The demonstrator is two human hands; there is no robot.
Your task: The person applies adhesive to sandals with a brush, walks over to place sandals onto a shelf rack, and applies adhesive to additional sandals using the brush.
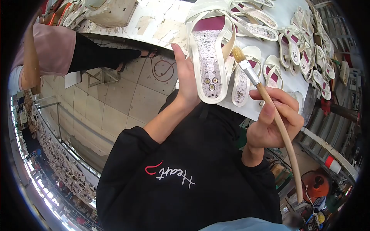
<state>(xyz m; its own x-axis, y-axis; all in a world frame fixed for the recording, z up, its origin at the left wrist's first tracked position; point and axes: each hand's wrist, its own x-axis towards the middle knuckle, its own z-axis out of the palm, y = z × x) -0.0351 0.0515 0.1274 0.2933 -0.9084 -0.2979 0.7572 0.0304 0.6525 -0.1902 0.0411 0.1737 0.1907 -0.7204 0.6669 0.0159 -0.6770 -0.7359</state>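
My left hand (pixel 187 79) holds a white strappy sandal (pixel 211 57) upright from its left side, with the thumb out and the other fingers hidden behind it. The patterned insole faces me, magenta near the straps, with small round metal-like pieces at the lower end. In my right hand (pixel 275 115) is a long brush (pixel 283 134), pinched by its wooden handle just below the metal band. Its pale bristles point up and left, beside the sandal's right edge; whether they touch it I cannot tell.
Several white sandals (pixel 271 73) lie on the white table (pixel 154 23) behind and right of the held one. A worn block-like object (pixel 110 13) sits at the upper left. Another person (pixel 54 50) is at the left. An orange fan-like object (pixel 315 184) is at the lower right.
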